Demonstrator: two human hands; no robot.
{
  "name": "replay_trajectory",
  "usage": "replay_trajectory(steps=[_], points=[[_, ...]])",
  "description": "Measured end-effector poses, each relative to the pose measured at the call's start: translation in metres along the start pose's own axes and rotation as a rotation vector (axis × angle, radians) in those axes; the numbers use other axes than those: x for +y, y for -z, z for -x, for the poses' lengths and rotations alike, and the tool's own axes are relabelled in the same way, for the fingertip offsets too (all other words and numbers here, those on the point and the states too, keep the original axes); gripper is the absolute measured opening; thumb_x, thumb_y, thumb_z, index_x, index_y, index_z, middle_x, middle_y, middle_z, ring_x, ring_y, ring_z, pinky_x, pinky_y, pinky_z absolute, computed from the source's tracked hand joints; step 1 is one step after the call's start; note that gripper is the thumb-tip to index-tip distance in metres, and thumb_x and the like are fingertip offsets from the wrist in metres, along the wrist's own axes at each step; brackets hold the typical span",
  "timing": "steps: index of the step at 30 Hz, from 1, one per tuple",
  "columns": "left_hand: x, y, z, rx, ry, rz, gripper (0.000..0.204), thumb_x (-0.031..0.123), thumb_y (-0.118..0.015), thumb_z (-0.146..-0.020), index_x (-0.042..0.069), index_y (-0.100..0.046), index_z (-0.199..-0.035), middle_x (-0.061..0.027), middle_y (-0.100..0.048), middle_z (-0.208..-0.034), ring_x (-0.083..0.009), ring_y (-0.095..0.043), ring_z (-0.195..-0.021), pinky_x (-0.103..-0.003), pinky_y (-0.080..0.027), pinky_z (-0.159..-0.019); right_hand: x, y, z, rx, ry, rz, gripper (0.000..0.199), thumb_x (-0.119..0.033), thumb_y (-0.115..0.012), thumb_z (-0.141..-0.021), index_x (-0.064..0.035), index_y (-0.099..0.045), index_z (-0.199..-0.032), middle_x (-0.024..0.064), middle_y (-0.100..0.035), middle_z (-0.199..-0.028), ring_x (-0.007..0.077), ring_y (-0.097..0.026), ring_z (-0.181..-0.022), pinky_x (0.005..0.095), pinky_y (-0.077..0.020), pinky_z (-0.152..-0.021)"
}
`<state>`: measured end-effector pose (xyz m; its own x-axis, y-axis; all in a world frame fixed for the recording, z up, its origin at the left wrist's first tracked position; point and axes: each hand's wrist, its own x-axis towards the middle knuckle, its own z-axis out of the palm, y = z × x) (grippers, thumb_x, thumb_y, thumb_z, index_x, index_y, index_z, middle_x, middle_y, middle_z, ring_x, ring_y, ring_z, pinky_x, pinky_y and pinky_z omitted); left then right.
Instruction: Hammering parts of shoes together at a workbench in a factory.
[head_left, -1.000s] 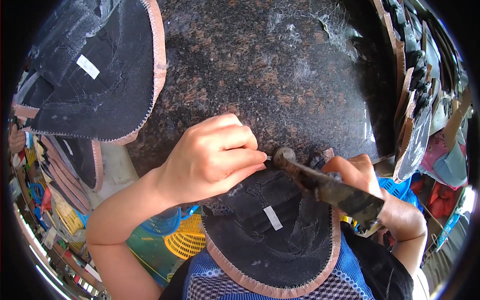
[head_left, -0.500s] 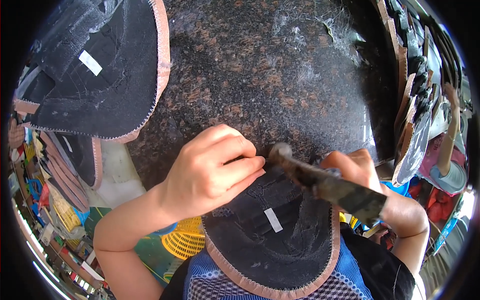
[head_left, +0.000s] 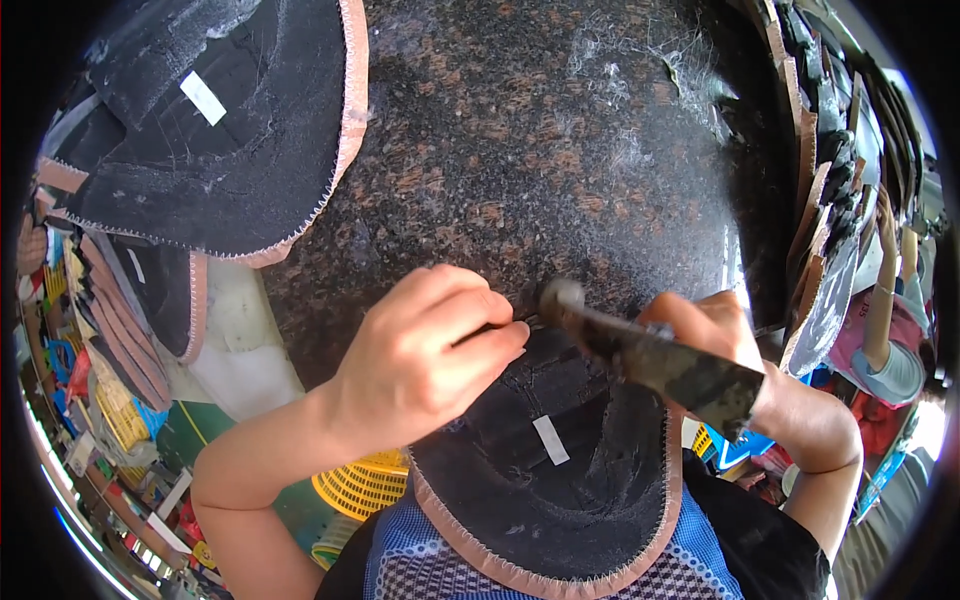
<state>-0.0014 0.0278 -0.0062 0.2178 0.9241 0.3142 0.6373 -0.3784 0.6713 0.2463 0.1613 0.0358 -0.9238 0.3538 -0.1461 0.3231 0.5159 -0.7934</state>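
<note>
L hand (head_left: 420,355) curled, pinching black piece (head_left: 560,450) edge | R hand (head_left: 715,335) fisted round hammer (head_left: 650,355) | granite slab (head_left: 540,160)

You work at a dark speckled stone table (head_left: 560,150). A black cloth piece (head_left: 560,470) with pink stitched edges lies at its near edge. Another black piece (head_left: 230,130) lies far left.

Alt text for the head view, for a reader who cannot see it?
A left hand pins a black fabric piece on a speckled stone slab while the right hand holds a worn tool to it. More pieces lie stacked left.
</note>
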Motion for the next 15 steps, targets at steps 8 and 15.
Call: replay_trajectory(steps=[8,15], points=[[0.004,0.011,0.007,-0.09,0.108,-0.023,0.025,0.004,-0.083,-0.066,0.003,-0.074,-0.089,-0.0035,-0.062,-0.082,-0.024,-0.062,-0.077,-0.036,-0.048,-0.064,-0.012,0.002,-0.002,-0.094,0.055,0.149,0.026,-0.02,-0.074,-0.084,-0.0046,-0.054,-0.091,0.0078,-0.052,-0.059,0.0277,-0.061,-0.05,0.041,-0.0471,-0.047],[0.013,0.001,0.019,-0.009,-0.076,-0.151,0.025,0.005,-0.074,-0.067,0.0,-0.074,-0.092,-0.005,-0.061,-0.083,-0.02,-0.063,-0.071,-0.03,-0.052,-0.057,-0.026,0.002,-0.002,-0.167,0.003,0.159,0.022,-0.015,-0.073,-0.084,-0.0039,-0.055,-0.09,0.0075,-0.055,-0.057,0.0289,-0.061,-0.047,0.0402,-0.0457,-0.042]])
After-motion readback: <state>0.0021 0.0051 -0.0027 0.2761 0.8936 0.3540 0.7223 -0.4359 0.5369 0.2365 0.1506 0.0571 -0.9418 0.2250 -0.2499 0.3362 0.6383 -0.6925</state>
